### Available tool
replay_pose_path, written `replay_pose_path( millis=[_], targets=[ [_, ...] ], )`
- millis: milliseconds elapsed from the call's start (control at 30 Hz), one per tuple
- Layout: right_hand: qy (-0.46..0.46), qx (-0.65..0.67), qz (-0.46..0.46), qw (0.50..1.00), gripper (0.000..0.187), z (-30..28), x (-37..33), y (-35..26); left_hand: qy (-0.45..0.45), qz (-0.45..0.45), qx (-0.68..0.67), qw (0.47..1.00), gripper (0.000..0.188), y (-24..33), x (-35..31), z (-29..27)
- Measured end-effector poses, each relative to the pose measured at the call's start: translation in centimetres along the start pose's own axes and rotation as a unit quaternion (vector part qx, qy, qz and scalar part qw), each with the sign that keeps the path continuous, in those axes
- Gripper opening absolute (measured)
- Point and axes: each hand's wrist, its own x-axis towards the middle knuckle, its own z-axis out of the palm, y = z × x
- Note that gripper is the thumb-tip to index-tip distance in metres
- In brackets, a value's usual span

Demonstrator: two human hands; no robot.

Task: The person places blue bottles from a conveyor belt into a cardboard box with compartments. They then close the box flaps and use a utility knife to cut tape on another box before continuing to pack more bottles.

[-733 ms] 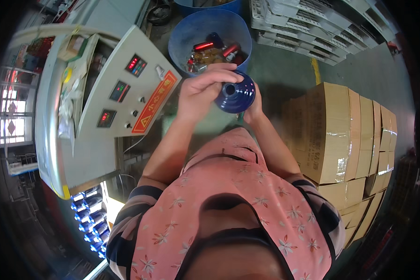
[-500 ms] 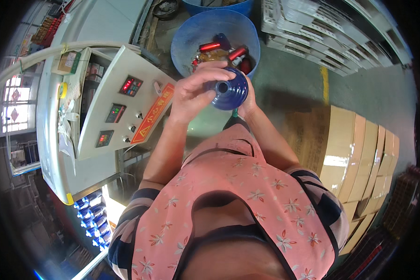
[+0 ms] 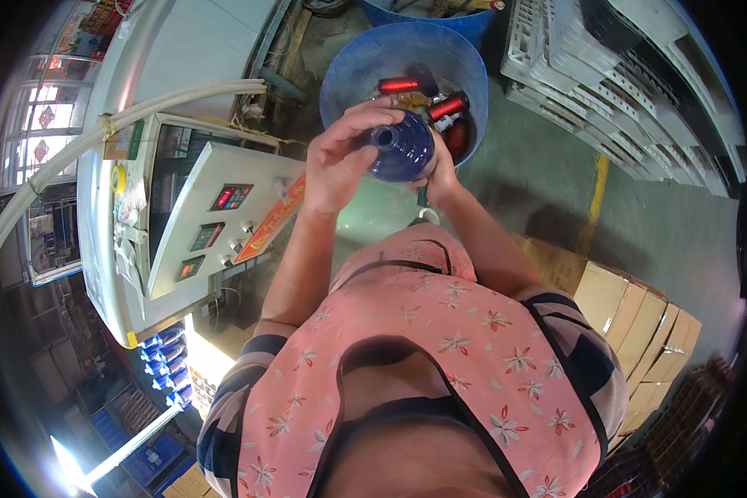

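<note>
As held, blue bottle [image 3: 403,149] mouth faces camera

The blue bottle [image 3: 402,149] at upper centre looks like glossy, smooth plastic; the tub [image 3: 340,79] behind it is matt blue plastic. The cartons [image 3: 639,319] at right are dull brown cardboard, the floor [image 3: 664,224] rough concrete.

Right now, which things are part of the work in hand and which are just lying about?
In hand:
blue bottle, gripped by left hand and right hand
blue tub of red and dark pieces beyond it

Lying about:
control panel
cardboard boxes
white crates
</note>
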Motion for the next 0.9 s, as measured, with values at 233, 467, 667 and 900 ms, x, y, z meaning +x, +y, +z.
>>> replay_pose_path(
  millis=[233, 467, 667, 900],
  targets=[
    [-0.016, -0.004, 0.048, 0.999, 0.046, 0.4, 0.7, -0.4, 0.049, -0.055, -0.068, 0.995, 0.036, -0.8, 2.4, -0.9],
    [-0.028, 0.018, 0.023, 0.999, 0.053, -1.0, 2.5, -1.4, 0.048, -0.071, -0.081, 0.993, 0.032, -2.4, 4.3, -2.3],
    [0.053, 0.052, 0.06, 0.995, 0.052, -5.2, 3.1, 0.3, 0.074, -0.167, -0.171, 0.968, 0.031, -7.7, 4.7, -4.9],
    [0.195, 0.114, 0.089, 0.97, 0.054, -14.5, 3.3, 1.6, 0.249, -0.396, -0.08, 0.88, 0.035, -16.2, -1.7, -7.3]
  ],
)
